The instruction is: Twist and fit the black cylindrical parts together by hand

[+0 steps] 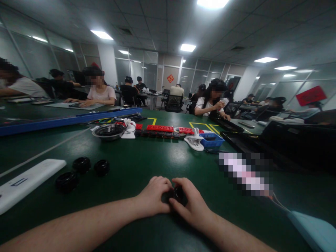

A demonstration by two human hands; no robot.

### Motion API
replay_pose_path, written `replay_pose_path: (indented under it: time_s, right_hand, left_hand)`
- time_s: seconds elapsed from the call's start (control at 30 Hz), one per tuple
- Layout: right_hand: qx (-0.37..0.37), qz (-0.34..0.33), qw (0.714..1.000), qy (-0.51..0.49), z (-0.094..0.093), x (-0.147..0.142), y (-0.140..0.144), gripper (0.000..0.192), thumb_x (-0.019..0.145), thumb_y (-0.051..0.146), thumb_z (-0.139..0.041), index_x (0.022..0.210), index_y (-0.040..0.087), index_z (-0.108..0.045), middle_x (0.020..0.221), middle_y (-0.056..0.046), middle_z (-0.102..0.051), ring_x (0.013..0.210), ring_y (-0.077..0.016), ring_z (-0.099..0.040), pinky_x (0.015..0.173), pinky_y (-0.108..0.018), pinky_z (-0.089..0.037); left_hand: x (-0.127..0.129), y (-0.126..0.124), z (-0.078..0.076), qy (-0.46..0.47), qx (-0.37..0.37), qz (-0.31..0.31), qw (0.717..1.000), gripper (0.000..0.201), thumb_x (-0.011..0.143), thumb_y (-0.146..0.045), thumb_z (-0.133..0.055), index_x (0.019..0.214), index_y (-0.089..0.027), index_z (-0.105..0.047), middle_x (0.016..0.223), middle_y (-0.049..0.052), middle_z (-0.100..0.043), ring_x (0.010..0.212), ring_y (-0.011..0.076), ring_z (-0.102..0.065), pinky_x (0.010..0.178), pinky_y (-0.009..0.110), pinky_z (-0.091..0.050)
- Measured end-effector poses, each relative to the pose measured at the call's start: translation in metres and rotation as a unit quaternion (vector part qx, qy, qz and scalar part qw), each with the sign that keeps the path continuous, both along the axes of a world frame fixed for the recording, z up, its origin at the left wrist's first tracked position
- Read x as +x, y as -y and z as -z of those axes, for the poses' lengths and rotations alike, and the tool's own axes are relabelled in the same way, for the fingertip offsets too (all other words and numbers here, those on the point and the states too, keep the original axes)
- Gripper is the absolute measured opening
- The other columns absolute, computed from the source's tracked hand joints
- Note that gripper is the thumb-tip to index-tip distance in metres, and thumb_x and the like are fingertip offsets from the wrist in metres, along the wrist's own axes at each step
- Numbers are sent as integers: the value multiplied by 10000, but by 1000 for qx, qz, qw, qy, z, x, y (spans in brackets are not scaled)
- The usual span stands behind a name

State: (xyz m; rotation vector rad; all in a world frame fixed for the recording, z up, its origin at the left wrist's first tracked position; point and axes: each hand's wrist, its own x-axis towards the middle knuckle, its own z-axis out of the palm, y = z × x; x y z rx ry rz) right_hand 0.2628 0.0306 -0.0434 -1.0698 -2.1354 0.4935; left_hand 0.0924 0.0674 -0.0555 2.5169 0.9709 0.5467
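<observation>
My left hand [155, 194] and my right hand [193, 204] meet just above the green table. Between them is a small glossy black ring-shaped piece [181, 195]. My right hand curls its thumb and fingers around the piece. The left fingers close against its left side, where their tips are partly hidden. To the left on the table stand three similar round black pieces: one at the back [81, 164], one to its right [102, 168] and a larger-looking one nearer me [67, 182].
A long white case [31, 182] lies at the left. Farther back are a metal bowl [109, 135], red blocks [160, 128], a white clamp [194, 140] and a blue tray [212, 140]. A pale blue object [312, 229] lies at the near right. Other people sit around the tables.
</observation>
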Motion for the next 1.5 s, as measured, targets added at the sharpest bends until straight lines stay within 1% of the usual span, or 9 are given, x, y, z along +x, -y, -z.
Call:
replay_pose_path:
  time_s: [0.27,0.4,0.5,0.63,0.87,1.0,1.23,1.37,1.5]
  right_hand:
    - [12,-38,999,10,-3,1,2,577,673,114,-587,1195,193,-355,1126,-81,-488,1014,-211,-470,883,-370,-407]
    - [5,22,1000,14,0,1,1,456,698,175,-605,1115,179,-419,1002,-75,-528,916,-211,-502,810,-376,-438]
    - [3,0,1000,2,0,2,2,369,728,146,-559,1077,186,-443,961,-62,-543,878,-189,-519,786,-345,-451]
    - [24,-46,999,-11,-1,4,4,467,712,87,-506,1151,196,-389,1059,-72,-524,955,-190,-508,848,-350,-431]
    - [3,23,1000,5,1,1,1,493,690,151,-580,1143,194,-390,1013,-74,-521,929,-217,-511,824,-393,-440]
    - [3,-3,1000,-12,2,2,2,425,730,140,-540,1125,209,-397,996,-62,-531,909,-196,-523,809,-361,-452]
    - [15,-17,1000,5,0,1,2,567,662,99,-552,1188,188,-360,1113,-86,-499,1010,-220,-488,880,-392,-411]
    - [5,30,999,8,0,1,1,479,700,162,-580,1144,194,-404,1014,-74,-527,930,-220,-512,823,-402,-441]
    - [22,-17,1000,-10,0,2,2,404,739,125,-517,1122,200,-415,1020,-72,-533,933,-201,-519,826,-368,-449]
  left_hand:
    - [-1,0,1,5,2,8,1000,283,629,-331,-683,869,-200,-613,951,22,-562,882,216,-480,795,340,-356]
    - [-1,0,0,-1,3,6,1000,234,637,-318,-683,822,-193,-612,914,12,-562,857,204,-487,778,323,-361]
    - [-1,0,-1,2,-1,9,1000,250,640,-303,-677,858,-200,-612,918,10,-560,867,204,-485,779,322,-360]
    - [-1,0,0,5,0,9,1000,305,628,-287,-675,915,-213,-604,928,15,-559,869,211,-483,776,330,-361]
    - [0,1,-2,-10,-2,2,1000,220,637,-293,-655,821,-192,-587,907,1,-557,856,197,-486,772,315,-360]
    - [0,0,-1,-3,-5,0,1000,249,636,-291,-655,850,-190,-577,897,1,-556,853,196,-487,767,313,-359]
    - [0,0,-1,1,-3,5,1000,251,624,-268,-672,842,-177,-585,927,12,-557,871,204,-485,775,316,-355]
    - [0,1,-3,-4,-4,-1,1000,234,621,-284,-679,799,-172,-576,896,10,-560,844,200,-489,751,313,-362]
    - [0,1,-3,-11,-4,-4,1000,273,627,-286,-669,861,-180,-577,889,9,-556,846,199,-489,759,319,-363]
